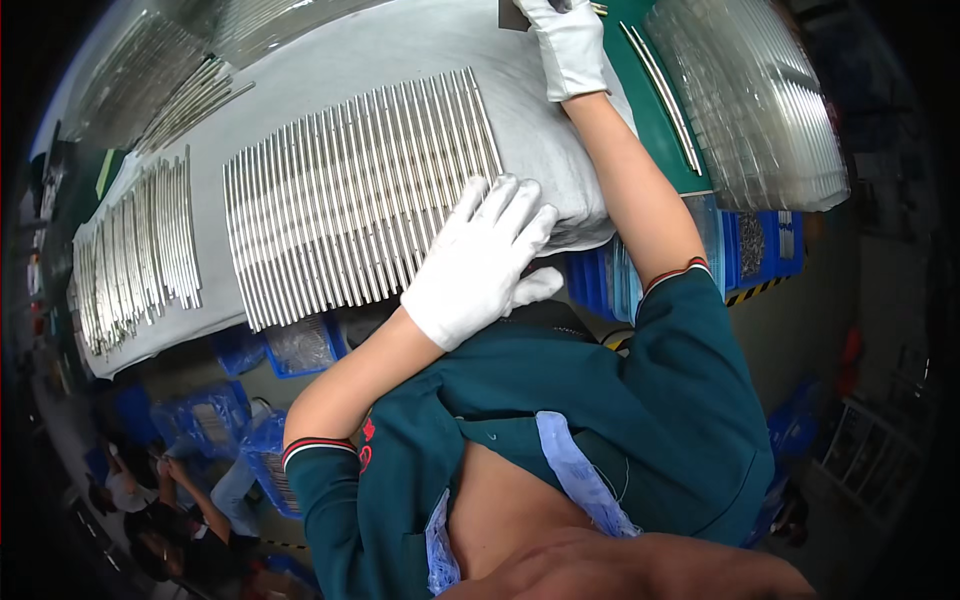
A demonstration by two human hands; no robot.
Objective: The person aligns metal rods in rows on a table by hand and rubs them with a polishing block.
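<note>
My left hand (pixel 482 262), in a white glove, lies with its fingers spread at the near right corner of a wide row of slim metal rods (pixel 350 190). Its fingertips touch or hover just over the rod ends; nothing shows in its grasp. The rods lie side by side on a pale grey cloth (pixel 545 130). Far off at the top edge, my right hand (pixel 568 50), also white-gloved, has its fingers curled and partly cut off by the picture. A dark brown flat piece (pixel 513 14) shows beside it, and what it grips is hidden.
A looser group of metal rods (pixel 140 250) lies on the left, with a small pile (pixel 195 105) behind it. Plastic-wrapped rod bundles (pixel 755 100) sit on the right by a few loose rods (pixel 662 95). Blue bins (pixel 755 250) stand below the table; people (pixel 170 510) are at lower left.
</note>
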